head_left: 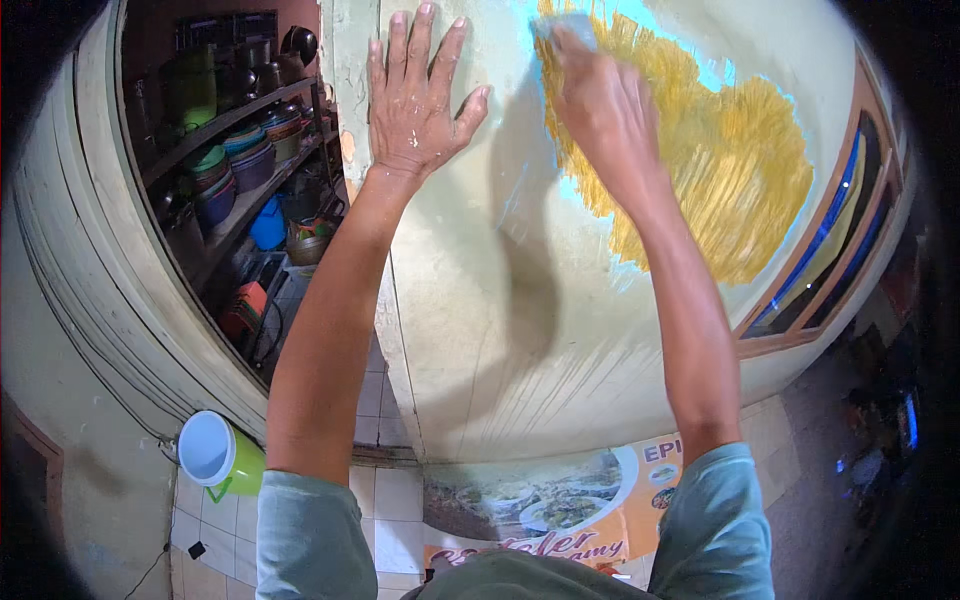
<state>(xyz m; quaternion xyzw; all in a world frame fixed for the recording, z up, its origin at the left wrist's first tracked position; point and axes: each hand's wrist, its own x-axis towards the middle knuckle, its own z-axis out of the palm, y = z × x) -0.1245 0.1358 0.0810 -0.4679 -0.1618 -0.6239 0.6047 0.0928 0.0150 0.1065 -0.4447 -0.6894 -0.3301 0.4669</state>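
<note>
My left hand [420, 105] lies flat against the pale wall [590, 330], fingers spread, with small light specks on its back. It holds nothing. My right hand [605, 100] is closed around a flat, pale blue-grey piece [572, 32], pressed at the upper left edge of a golden-brown streaked patch [745, 180]. The fingers cover much of that piece, so I cannot tell its kind. Bright light-blue marks fringe the patch. A few fainter blue streaks show on the wall between my two arms.
Left of the wall, a doorway opens onto shelves [250, 195] of pots and plastic basins. A green bucket [243, 460] with a whitish inside stands on the tiled floor. Beneath me a printed banner [585, 500] lies along the wall's foot. A wood-framed window [825, 250] is at right.
</note>
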